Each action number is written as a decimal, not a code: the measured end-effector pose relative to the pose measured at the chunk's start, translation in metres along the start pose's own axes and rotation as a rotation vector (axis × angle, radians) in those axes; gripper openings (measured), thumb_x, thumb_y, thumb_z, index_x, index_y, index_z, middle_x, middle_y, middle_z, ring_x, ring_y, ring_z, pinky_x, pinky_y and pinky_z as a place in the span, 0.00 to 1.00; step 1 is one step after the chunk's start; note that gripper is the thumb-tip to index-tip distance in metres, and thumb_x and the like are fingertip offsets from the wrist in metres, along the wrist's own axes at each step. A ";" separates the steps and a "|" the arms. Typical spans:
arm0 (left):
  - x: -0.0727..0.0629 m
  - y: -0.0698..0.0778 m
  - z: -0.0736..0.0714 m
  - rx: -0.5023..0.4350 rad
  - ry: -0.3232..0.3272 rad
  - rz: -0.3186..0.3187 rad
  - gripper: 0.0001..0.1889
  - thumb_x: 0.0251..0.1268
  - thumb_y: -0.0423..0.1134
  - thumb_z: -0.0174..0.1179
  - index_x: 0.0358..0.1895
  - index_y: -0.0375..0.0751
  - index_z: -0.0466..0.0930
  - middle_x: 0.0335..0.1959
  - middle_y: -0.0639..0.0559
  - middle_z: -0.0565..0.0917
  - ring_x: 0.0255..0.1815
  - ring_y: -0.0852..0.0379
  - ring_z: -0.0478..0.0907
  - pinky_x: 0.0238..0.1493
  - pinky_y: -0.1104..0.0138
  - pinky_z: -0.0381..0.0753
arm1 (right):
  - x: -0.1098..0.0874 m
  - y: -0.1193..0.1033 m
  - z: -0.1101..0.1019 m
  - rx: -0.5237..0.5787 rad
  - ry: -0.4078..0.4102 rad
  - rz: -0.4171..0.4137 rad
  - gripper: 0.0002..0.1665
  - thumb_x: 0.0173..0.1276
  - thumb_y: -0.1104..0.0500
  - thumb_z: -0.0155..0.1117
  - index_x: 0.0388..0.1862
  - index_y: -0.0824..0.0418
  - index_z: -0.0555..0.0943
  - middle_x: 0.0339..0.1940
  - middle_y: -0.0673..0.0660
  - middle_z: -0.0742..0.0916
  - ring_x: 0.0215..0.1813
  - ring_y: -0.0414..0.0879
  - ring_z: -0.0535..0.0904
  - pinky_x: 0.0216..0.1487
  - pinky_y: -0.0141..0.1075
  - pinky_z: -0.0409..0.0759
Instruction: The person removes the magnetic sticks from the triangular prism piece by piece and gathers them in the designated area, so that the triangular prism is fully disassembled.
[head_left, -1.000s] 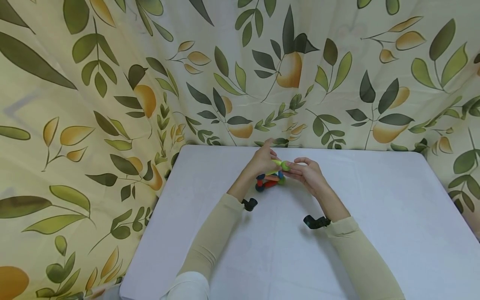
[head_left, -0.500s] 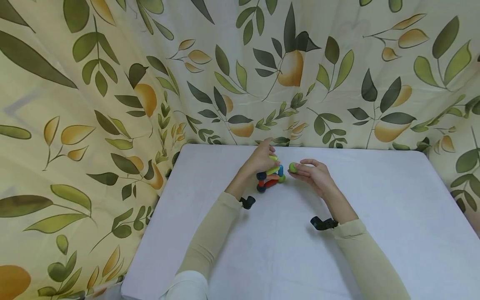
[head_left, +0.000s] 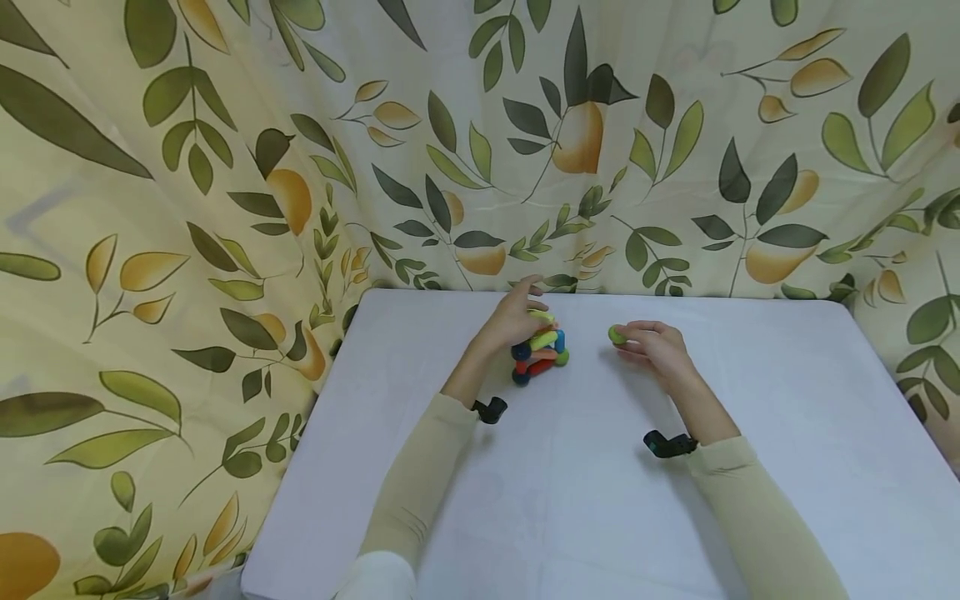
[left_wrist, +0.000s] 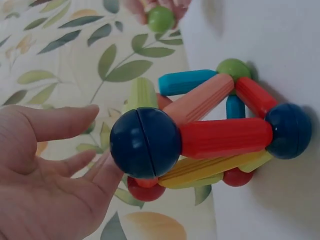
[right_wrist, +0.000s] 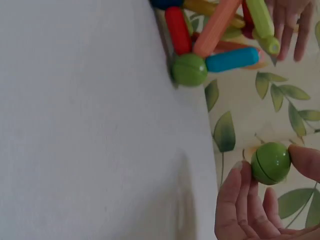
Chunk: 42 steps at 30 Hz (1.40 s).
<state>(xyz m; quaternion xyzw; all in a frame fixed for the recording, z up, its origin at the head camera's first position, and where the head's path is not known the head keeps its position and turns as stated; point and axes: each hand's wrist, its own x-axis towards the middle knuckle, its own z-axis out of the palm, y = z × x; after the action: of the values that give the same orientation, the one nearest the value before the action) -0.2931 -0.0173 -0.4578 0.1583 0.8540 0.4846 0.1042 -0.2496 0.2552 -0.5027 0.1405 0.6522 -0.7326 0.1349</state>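
Green ball [right_wrist: 270, 163]: pinched between thumb and fingers of the right hand [head_left: 658, 346], held above the white-covered table [head_left: 585, 500]. Ball-and-rod construction [left_wrist: 225, 137]: stood on the table, well apart. Left hand [left_wrist: 55, 165]: fingers spread beside its upper dark blue ball [left_wrist: 145, 142]; contact cannot be told.

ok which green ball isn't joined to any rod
The green ball held by itself in the right hand; the other green ball is joined to red, salmon and blue rods.
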 end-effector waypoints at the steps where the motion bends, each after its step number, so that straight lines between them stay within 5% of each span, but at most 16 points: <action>1: -0.002 -0.002 -0.001 -0.020 0.012 0.007 0.41 0.69 0.26 0.64 0.82 0.42 0.55 0.72 0.42 0.72 0.65 0.49 0.80 0.58 0.63 0.83 | 0.001 -0.001 -0.002 -0.009 0.008 0.000 0.26 0.76 0.61 0.66 0.65 0.68 0.67 0.41 0.47 0.88 0.48 0.43 0.88 0.65 0.44 0.80; 6: -0.013 -0.013 -0.008 -0.142 0.072 0.029 0.38 0.71 0.26 0.64 0.81 0.45 0.58 0.72 0.46 0.73 0.66 0.50 0.80 0.60 0.62 0.83 | 0.011 -0.001 -0.014 -0.041 0.051 -0.017 0.34 0.73 0.60 0.70 0.69 0.71 0.65 0.37 0.46 0.88 0.43 0.42 0.90 0.59 0.41 0.84; 11: -0.025 -0.024 -0.013 -0.229 0.139 0.049 0.36 0.70 0.26 0.65 0.78 0.49 0.64 0.70 0.47 0.75 0.63 0.52 0.82 0.57 0.62 0.84 | 0.028 0.003 -0.021 -0.236 0.134 -0.071 0.42 0.70 0.56 0.73 0.74 0.71 0.64 0.43 0.47 0.86 0.42 0.39 0.90 0.55 0.35 0.86; 20: -0.037 -0.038 -0.013 -0.374 0.211 0.051 0.33 0.66 0.22 0.65 0.72 0.50 0.73 0.69 0.43 0.75 0.64 0.47 0.81 0.51 0.62 0.87 | 0.060 0.000 -0.015 -0.522 0.292 -0.185 0.34 0.64 0.56 0.79 0.64 0.68 0.76 0.51 0.61 0.87 0.34 0.31 0.81 0.40 0.26 0.79; 29: -0.040 -0.052 -0.012 -0.457 0.263 0.064 0.34 0.65 0.21 0.66 0.71 0.52 0.75 0.70 0.47 0.75 0.65 0.48 0.81 0.54 0.61 0.87 | 0.085 0.003 -0.006 -0.624 0.205 -0.309 0.37 0.63 0.58 0.79 0.67 0.68 0.76 0.58 0.66 0.88 0.34 0.25 0.80 0.47 0.28 0.73; 35: -0.037 -0.054 -0.013 -0.446 0.329 0.030 0.34 0.63 0.21 0.67 0.72 0.45 0.74 0.71 0.51 0.73 0.64 0.51 0.81 0.54 0.61 0.86 | 0.098 0.007 0.009 -0.607 0.109 -0.331 0.39 0.63 0.60 0.80 0.70 0.68 0.74 0.59 0.65 0.87 0.51 0.46 0.87 0.45 0.28 0.80; 42: -0.027 -0.057 -0.011 -0.442 0.387 0.006 0.36 0.61 0.21 0.69 0.72 0.47 0.74 0.75 0.48 0.68 0.66 0.46 0.79 0.53 0.59 0.87 | 0.104 0.014 0.021 -0.675 0.081 -0.368 0.37 0.61 0.62 0.81 0.67 0.67 0.76 0.57 0.64 0.88 0.58 0.60 0.86 0.56 0.45 0.82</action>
<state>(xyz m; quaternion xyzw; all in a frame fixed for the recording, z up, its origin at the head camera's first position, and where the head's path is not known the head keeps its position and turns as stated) -0.2815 -0.0633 -0.5011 0.0389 0.7313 0.6802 -0.0301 -0.3416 0.2311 -0.5527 -0.0024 0.8758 -0.4825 0.0137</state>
